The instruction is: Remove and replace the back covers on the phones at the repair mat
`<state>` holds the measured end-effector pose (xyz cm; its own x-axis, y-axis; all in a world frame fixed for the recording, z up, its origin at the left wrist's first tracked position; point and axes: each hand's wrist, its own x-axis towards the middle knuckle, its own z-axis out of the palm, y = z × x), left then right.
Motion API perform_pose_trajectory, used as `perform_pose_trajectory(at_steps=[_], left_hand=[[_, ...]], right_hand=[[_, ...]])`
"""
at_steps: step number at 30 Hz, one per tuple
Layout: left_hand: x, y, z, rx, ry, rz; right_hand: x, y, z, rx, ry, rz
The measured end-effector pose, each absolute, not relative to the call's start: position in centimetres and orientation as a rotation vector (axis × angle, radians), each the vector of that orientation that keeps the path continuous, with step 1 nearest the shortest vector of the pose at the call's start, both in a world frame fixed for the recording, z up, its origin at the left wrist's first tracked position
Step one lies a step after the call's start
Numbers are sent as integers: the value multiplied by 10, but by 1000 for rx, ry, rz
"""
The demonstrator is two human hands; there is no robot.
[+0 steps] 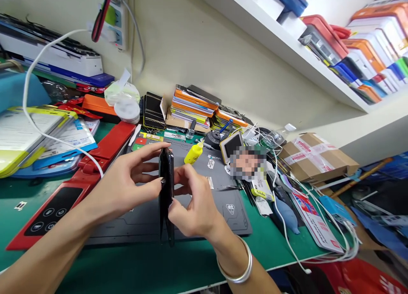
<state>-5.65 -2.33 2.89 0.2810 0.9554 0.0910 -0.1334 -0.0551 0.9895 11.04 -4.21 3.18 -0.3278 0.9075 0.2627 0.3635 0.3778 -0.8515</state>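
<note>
A black phone (pixel 166 192) stands on edge above a dark grey work mat (pixel 223 192), seen from its thin side. My left hand (pixel 127 179) grips it from the left, thumb and fingers pressed against its upper edge and side. My right hand (pixel 194 200), with a silver bangle on the wrist, pinches the phone's right face with thumb and fingertips. Both hands are closed on the phone.
A yellow glue bottle (pixel 194 154) lies behind the phone. A red device (pixel 63 196) lies on the left of the green table (pixel 143 264). Stacked phone boxes (pixel 191 107), a cardboard box (pixel 315 156), white cables (pixel 287 226) and packaged items crowd the back and right.
</note>
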Motion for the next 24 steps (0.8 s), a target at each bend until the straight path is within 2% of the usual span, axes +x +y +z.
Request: perform_pose_trajectory(at_steps=[24], left_hand=[[-56,-23,29,1318,896,1098]], right_hand=[[111,-41,31,-1120,-1897,875]])
